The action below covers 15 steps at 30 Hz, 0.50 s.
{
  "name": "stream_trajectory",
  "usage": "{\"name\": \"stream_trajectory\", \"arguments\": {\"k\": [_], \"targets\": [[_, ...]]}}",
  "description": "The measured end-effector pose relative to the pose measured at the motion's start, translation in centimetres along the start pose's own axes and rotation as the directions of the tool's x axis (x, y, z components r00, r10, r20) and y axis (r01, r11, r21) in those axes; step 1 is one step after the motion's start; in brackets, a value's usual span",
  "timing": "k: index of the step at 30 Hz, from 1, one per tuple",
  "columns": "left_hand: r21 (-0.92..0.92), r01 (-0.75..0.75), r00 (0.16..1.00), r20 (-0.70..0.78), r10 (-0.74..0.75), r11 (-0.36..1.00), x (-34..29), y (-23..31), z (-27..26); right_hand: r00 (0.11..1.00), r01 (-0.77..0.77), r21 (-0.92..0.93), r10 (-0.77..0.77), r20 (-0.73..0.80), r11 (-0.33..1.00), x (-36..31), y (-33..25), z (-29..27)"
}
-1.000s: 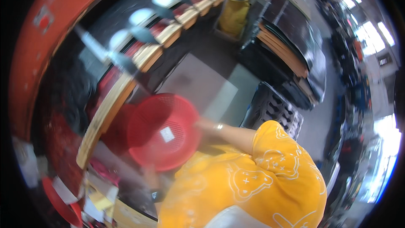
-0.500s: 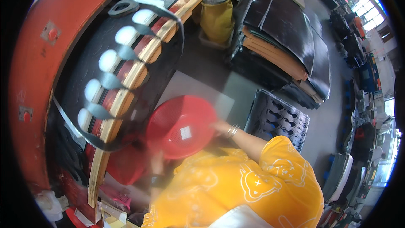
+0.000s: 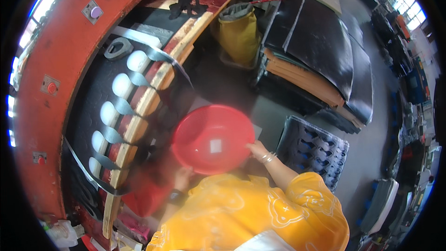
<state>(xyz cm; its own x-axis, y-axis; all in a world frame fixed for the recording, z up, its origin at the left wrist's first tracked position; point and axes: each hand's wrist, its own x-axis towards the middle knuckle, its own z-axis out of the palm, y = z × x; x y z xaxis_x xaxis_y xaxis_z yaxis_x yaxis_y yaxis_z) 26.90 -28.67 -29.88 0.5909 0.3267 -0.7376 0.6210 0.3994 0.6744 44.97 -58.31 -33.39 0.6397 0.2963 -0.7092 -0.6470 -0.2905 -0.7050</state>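
Observation:
A round red plastic basket, its wall finely perforated, is in front of my body with a white square label in its bottom. Nothing else shows inside it. My right hand, bangles at its wrist, grips the rim on the right. On the near left side my left hand, with a dark band at the wrist, holds the rim; its fingers are partly hidden and blurred. Below and left of the basket sits another red container, partly covered by my left arm.
At left, an orange machine with buttons stands over a wood-edged table with white discs and grey strips. A yellow bag-lined bin stands ahead. Stacked dark sheets lie to the right, near a cut-out sheet on the floor.
The basket has shifted slightly right in the view, with both hands still at its rim. My head view has also turned, moving the table and machine within the picture.

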Motion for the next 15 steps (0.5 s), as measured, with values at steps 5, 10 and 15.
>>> {"name": "stream_trajectory", "arguments": {"k": [5, 10, 15], "targets": [[-0.408, 0.035, 0.990, 0.136, 0.023, 0.912, 3.7, 6.0, 4.2, 0.993, 0.109, 0.040, -0.107, -0.052, 0.993, 2.9, -4.5, -2.6], [-0.224, 0.221, 0.937, 0.318, -0.143, 0.949, 12.0, 11.8, 9.0, 0.871, 0.415, -0.212, -0.453, -0.189, 0.885, 7.2, -15.1, -7.9], [-0.205, 0.060, 0.924, 0.383, 0.024, 0.977, 17.6, 21.2, 14.9, 0.494, 0.614, -0.566, -0.827, -0.268, 0.550, 11.1, -35.3, -9.5]]}}
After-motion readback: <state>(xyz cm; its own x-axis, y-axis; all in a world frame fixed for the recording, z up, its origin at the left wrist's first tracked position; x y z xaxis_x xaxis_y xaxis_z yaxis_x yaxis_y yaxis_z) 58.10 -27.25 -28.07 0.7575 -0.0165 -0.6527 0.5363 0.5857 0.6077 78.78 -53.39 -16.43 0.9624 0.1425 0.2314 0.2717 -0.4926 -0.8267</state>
